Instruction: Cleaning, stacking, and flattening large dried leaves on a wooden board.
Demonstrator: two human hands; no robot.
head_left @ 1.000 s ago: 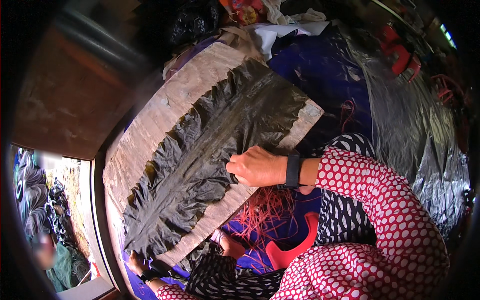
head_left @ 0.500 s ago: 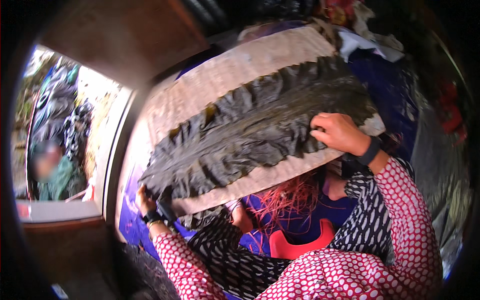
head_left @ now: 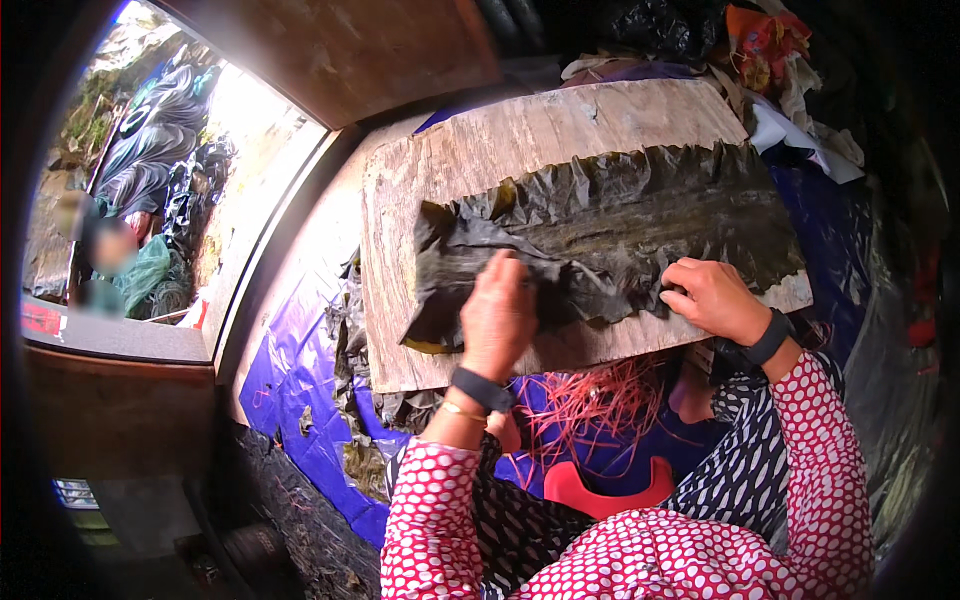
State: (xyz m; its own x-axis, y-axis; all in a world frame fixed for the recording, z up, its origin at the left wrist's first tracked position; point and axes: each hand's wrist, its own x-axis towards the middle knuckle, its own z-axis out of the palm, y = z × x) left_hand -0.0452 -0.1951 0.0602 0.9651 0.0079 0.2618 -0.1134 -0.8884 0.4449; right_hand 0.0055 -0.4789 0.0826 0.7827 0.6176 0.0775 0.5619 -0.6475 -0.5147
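Note:
A broad, dark, ruffle-edged sheet of kelp (head_left: 640,215) lies across a pale wooden board (head_left: 580,115). Its left end is doubled over onto itself. On that folded part rests my left hand (head_left: 498,315), whose fingers point away from me and are smeared by motion, so I cannot make out their grip. Toward the near right edge of the kelp, my right hand (head_left: 712,297) is closed, with curled fingers pinching the ruffled margin. Both wrists wear dark bands.
A tangle of red-pink strips (head_left: 590,410) and a red plastic stool (head_left: 605,488) are between my legs. Blue sheeting (head_left: 300,400) with kelp scraps covers the floor. At left, a doorway (head_left: 265,230) shows a blurred person outside. Bags and cloth (head_left: 765,50) lie behind the board.
The left end of the kelp has been folded over to the right. My left hand has moved right from the board's left corner onto the fold; my right hand keeps its place on the kelp's edge.

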